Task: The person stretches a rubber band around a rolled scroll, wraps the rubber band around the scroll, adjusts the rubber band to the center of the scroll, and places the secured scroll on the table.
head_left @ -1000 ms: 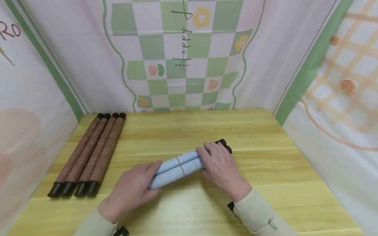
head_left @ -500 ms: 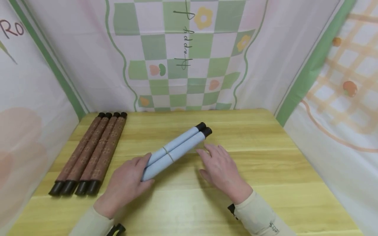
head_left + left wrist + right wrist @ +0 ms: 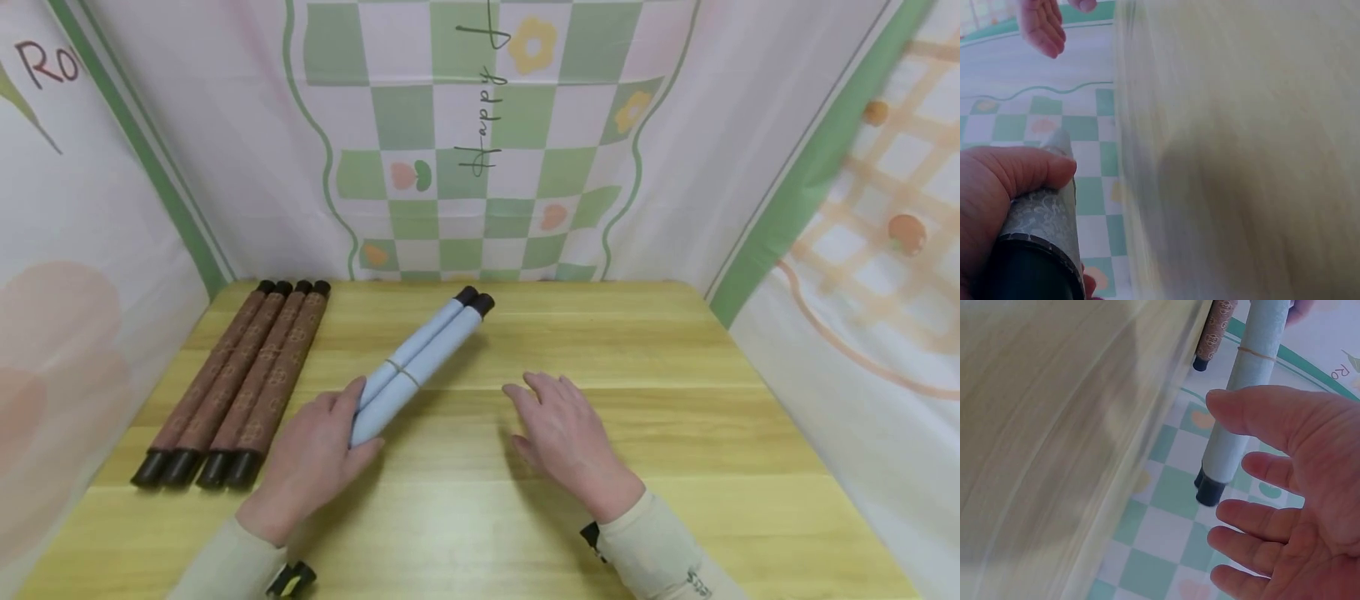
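My left hand (image 3: 311,458) grips the near end of two pale blue scrolls (image 3: 442,337) with black end knobs. A thin tan band (image 3: 402,372) ties the pair round the middle. They slant away to the back right, apparently raised off the table, with a shadow beneath. In the left wrist view, the thumb lies over the patterned scroll paper (image 3: 1044,215), just past a black knob (image 3: 1029,275). My right hand (image 3: 566,442) hovers to the right, its fingers apart and holding nothing. The right wrist view shows its relaxed fingers (image 3: 1254,519) clear of the scrolls.
Several reddish-brown patterned scrolls (image 3: 281,379) with black knobs lie side by side at the left of the wooden table (image 3: 645,350). Printed fabric curtains (image 3: 667,167) enclose the table's back and sides.
The right hand has let go of the blue scrolls. My left hand has moved them left and swung their far end toward the back of the table.
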`<state>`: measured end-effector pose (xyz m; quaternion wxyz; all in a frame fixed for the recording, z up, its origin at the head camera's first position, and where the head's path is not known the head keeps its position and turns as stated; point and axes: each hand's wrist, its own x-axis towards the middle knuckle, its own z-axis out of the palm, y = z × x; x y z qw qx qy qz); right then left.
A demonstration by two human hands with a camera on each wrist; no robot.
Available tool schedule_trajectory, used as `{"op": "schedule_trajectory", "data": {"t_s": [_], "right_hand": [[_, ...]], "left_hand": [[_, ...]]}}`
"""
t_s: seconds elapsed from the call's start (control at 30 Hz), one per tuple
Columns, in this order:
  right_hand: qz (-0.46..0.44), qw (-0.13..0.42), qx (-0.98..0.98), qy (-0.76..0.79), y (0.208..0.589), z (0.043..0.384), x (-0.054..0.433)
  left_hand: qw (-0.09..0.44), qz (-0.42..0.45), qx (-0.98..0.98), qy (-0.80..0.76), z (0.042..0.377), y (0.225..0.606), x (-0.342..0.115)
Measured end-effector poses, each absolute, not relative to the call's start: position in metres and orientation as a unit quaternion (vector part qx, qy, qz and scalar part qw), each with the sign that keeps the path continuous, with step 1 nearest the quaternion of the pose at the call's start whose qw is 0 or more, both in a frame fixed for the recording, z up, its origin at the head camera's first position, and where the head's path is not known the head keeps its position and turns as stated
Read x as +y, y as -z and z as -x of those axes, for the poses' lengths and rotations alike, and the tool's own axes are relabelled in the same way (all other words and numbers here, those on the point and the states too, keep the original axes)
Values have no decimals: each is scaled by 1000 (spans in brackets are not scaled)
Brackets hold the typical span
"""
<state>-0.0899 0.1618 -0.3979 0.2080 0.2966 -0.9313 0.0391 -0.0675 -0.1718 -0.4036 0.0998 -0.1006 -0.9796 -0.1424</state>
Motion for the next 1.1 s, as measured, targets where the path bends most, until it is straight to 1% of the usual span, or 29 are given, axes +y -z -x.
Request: {"op": "schedule_trajectory", "data": {"t_s": [0.2,0.3,0.53,0.63,0.87,1.0,1.1], "right_hand": [[-298,200,-933,-38,399,89,161],[-300,198,-932,-39,399,89,161],[-303,189,-933,-36,401,89,161],[-304,184,-934,-41,402,89,160],[-316,199,-926,-50,403,87,161],[-316,193,-928,-44,403,87,160],[-314,186,-930,-38,404,87,159]], "left_hand": [[76,30,-987,136,69,402,-176],[76,11,-989,130,72,403,-179],[91,-22,-990,108,80,410,-189],[86,-35,-990,106,82,414,-193],[71,-53,-991,101,87,420,-197],[68,-60,-990,103,88,421,-198],[55,-68,-991,98,88,420,-198]]}}
